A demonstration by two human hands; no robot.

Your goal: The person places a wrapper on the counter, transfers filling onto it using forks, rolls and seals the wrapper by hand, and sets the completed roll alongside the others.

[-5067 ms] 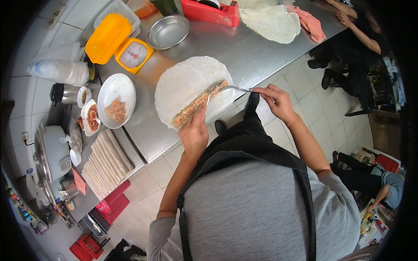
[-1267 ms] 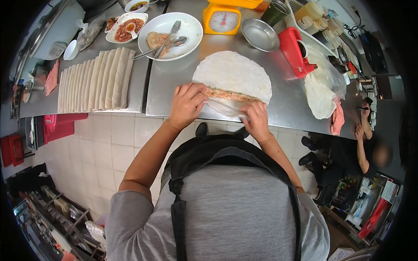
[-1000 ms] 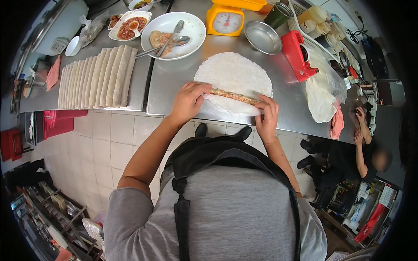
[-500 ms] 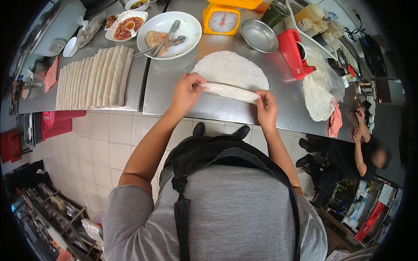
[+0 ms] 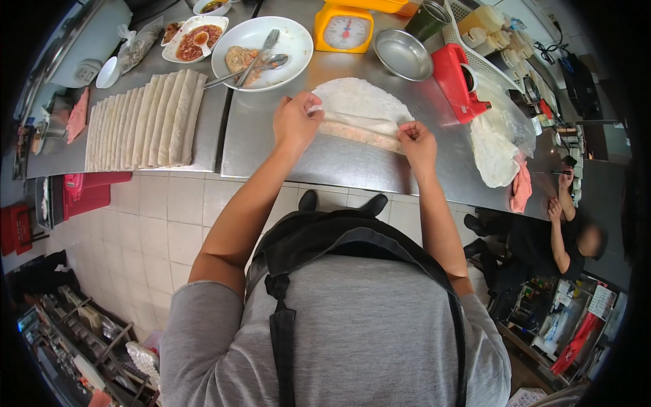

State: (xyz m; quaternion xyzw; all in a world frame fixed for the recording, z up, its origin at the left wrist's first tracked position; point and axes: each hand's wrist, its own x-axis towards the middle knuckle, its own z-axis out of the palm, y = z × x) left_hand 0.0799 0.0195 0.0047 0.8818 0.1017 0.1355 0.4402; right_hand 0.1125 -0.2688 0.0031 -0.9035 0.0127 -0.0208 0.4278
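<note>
And here's the round wrapper (image 5: 366, 98), on the counter (image 5: 346, 164) between the hands, its near edge already folded over the filling (image 5: 354, 133)! Left hand (image 5: 295, 127) pinches one end of the fold, right hand (image 5: 419, 147) the other; whether those ends are tucked, the fingers make it hard to tell. The far half lies flat, not yet rolled. A row of finished rolls (image 5: 146, 123) sits off left, some mixture (image 5: 240, 60) remains on the plate (image 5: 293, 46), and pale sheets (image 5: 493, 149) lie right.
</note>
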